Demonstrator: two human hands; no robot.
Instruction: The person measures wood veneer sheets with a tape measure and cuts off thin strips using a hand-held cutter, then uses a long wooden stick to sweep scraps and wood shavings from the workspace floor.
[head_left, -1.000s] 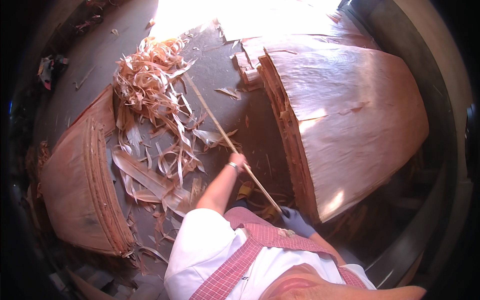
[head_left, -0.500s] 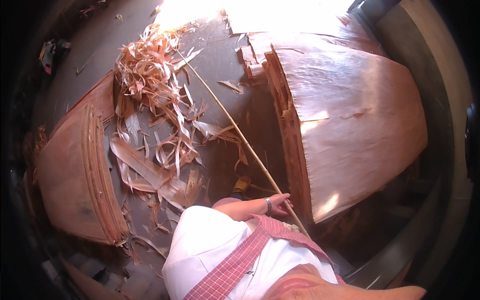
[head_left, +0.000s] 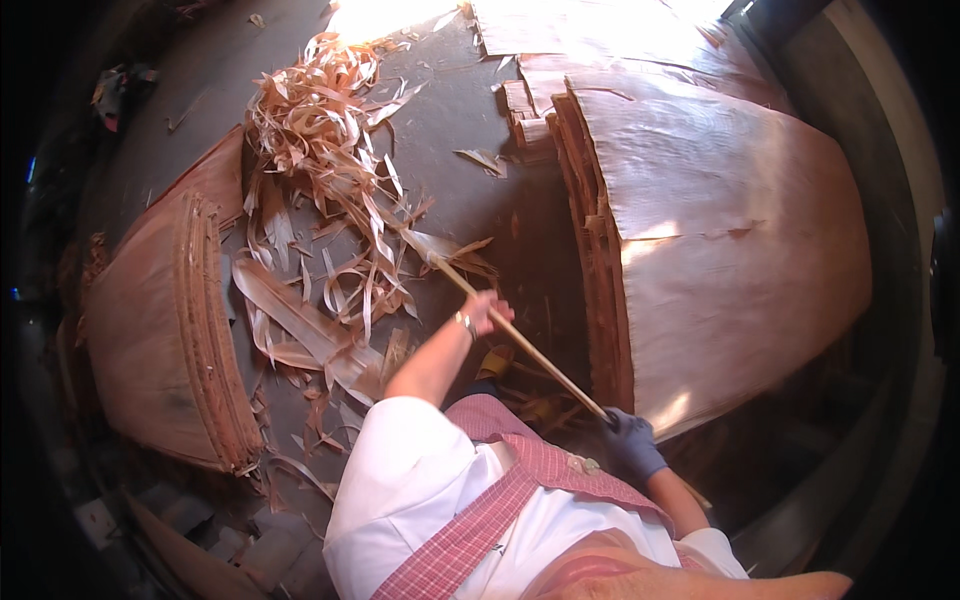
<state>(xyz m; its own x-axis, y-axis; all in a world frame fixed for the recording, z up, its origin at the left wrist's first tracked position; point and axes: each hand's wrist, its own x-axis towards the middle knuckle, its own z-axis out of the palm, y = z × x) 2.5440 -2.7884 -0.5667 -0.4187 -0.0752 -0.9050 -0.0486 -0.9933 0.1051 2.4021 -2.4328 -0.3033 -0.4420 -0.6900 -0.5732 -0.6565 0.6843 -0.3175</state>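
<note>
Work looks partway along. Done so far, judging by the layout: a big tangled heap of wood veneer strips point(head_left: 315, 110) sits on the grey floor point(head_left: 435, 125), upper left of centre. Left over: loose veneer strips point(head_left: 300, 318) trail below the heap, some long and flat, some curled, plus small scraps around them. One separate veneer scrap point(head_left: 483, 161) lies between the heap and the right-hand veneer stack point(head_left: 740, 220). So gathering seems well advanced, not finished.

Wooden pole point(head_left: 555, 369) runs diagonally across the middle, far end up-left among the loose strips just below the heap. Can't tell what's on that end, or whether it presses on the floor.

Left hand point(head_left: 487, 311), bare, metal band point(head_left: 465, 323) at the wrist, grasps the pole nearer its far end; fingers look loosely wrapped. Left arm reaches forward, forearm slanting up and right, elbow bent.

Right hand point(head_left: 632, 443), in a dark blue-grey glove, clenches the pole lower down, close to the right-hand stack's near corner. Right forearm angles up-left from the body; a bit of pole seems to poke out past it.

Left-hand veneer stack point(head_left: 150, 345) stands well apart from both hands.
</note>
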